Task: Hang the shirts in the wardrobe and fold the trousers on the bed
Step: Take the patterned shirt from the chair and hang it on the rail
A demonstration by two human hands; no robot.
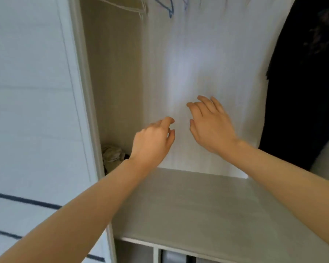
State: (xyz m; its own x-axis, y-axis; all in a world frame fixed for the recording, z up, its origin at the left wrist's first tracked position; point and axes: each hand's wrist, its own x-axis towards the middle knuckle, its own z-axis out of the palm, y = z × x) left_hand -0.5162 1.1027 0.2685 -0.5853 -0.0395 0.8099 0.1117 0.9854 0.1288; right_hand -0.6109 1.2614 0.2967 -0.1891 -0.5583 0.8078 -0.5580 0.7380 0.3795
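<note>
A white shirt (207,59) hangs in the wardrobe (112,73) from a blue hanger (170,8) at the top. Its hem ends just above the wardrobe's grey shelf (194,205). My left hand (152,143) is in front of the shirt's lower left part with loosely curled fingers and holds nothing. My right hand (211,126) is spread in front of the shirt's lower middle, fingers relaxed; whether they touch the cloth is unclear. No trousers are in view.
An empty white hanger (129,6) hangs at the top left. A dark garment (302,82) hangs right of the shirt. A crumpled beige cloth (112,155) lies in the left corner. The white wardrobe door (32,92) stands at the left.
</note>
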